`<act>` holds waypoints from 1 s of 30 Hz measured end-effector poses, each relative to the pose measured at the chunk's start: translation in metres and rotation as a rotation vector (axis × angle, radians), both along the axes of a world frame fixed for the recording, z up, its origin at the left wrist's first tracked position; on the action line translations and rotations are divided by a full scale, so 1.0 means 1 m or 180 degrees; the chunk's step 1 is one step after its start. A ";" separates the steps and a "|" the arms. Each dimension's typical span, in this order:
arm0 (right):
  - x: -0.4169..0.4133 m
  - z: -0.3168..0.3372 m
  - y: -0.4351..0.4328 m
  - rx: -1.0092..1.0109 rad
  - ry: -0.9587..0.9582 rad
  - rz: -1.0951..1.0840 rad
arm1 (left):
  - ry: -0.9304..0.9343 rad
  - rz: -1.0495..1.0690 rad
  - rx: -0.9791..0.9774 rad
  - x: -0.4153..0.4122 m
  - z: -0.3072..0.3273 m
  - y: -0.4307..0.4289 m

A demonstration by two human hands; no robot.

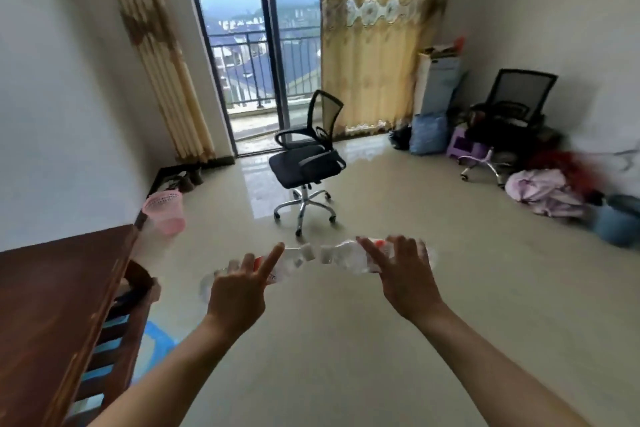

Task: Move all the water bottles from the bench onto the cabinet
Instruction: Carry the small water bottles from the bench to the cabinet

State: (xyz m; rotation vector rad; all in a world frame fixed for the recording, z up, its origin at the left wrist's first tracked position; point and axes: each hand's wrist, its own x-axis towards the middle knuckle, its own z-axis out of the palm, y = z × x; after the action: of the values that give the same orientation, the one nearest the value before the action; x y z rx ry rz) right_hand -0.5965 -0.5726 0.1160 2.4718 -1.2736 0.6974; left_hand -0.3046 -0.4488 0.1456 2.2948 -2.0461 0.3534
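I hold two clear plastic water bottles with white caps and red labels, lying sideways in the air over the floor, caps pointing at each other. My left hand (239,291) grips the left water bottle (287,262) with the forefinger stretched along it. My right hand (401,274) is wrapped over the right water bottle (341,255). A dark brown wooden cabinet (52,305) stands at the lower left, its top bare where I see it. The bench is out of view.
A black office chair (306,163) stands mid-floor ahead. A pink basket (164,211) sits by the left wall beyond the cabinet. A second chair (509,107), bags, clothes and a blue bucket (616,222) crowd the right wall. Curtains frame a glass balcony door (256,45).
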 end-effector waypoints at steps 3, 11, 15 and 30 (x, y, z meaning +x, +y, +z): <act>-0.100 0.004 -0.016 -0.0071 0.0021 -0.0395 | -0.0110 -0.0356 0.0027 -0.086 0.005 -0.057; -0.347 -0.009 -0.024 0.0250 0.0248 -0.1798 | -0.0265 -0.1501 0.0462 -0.316 -0.004 -0.189; -0.446 -0.014 -0.026 0.0648 0.0255 -0.2446 | -0.0303 -0.2088 0.0560 -0.435 -0.020 -0.263; -0.805 0.018 0.001 0.1235 0.0317 -0.4857 | -0.0131 -0.4359 0.0047 -0.956 -0.016 -0.404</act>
State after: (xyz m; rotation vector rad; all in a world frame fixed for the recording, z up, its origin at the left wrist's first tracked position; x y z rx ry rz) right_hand -1.4016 -0.5719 0.1343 0.9709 -2.7044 -0.1139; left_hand -1.2603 -0.8524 0.1298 0.4627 -2.9497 0.2499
